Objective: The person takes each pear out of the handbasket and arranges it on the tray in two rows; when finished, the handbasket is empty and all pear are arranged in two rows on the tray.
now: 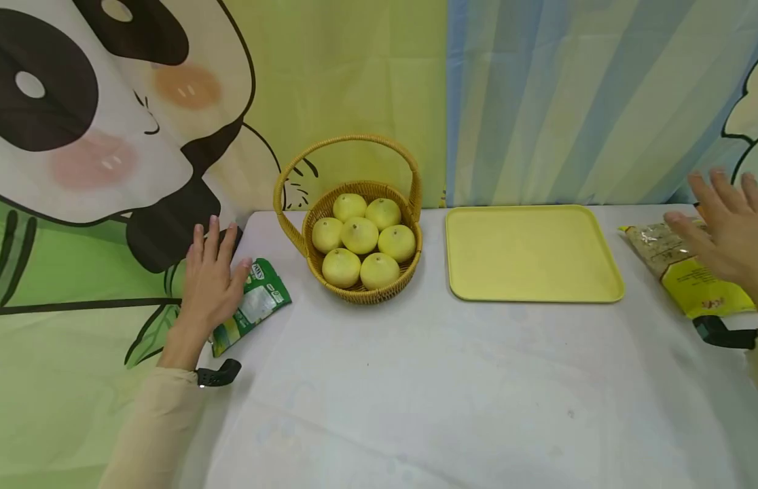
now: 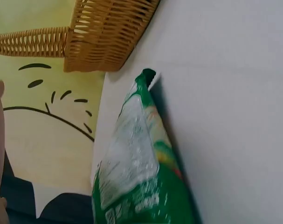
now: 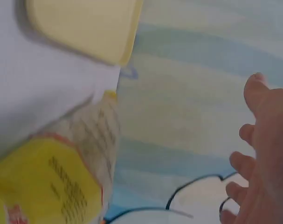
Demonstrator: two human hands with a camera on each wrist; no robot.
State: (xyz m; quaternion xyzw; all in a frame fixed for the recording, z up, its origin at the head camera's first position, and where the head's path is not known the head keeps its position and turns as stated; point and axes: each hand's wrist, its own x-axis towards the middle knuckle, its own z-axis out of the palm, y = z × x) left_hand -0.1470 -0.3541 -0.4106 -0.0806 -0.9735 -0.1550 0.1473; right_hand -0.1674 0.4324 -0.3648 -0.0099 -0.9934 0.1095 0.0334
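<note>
My left hand (image 1: 210, 282) hovers with fingers spread over the left side of the table, holding nothing. Just beneath and beside it lies a green snack bag (image 1: 261, 295), which also fills the lower middle of the left wrist view (image 2: 136, 172). Over at the far right, my right hand (image 1: 733, 231) is raised with its fingers apart, and nothing is in it. Below that hand lies a yellow bag with a clear upper part (image 1: 699, 282); the hand hides some of it. In the right wrist view this bag (image 3: 48, 172) is slightly blurred.
A wicker basket (image 1: 409, 268) with a tall handle stands at the back, holding several pale yellow-green round fruits (image 1: 360, 236). Right of it lies a flat yellow tray (image 1: 532, 255). A printed curtain (image 1: 367, 81) hangs behind the white-covered table (image 1: 428, 394).
</note>
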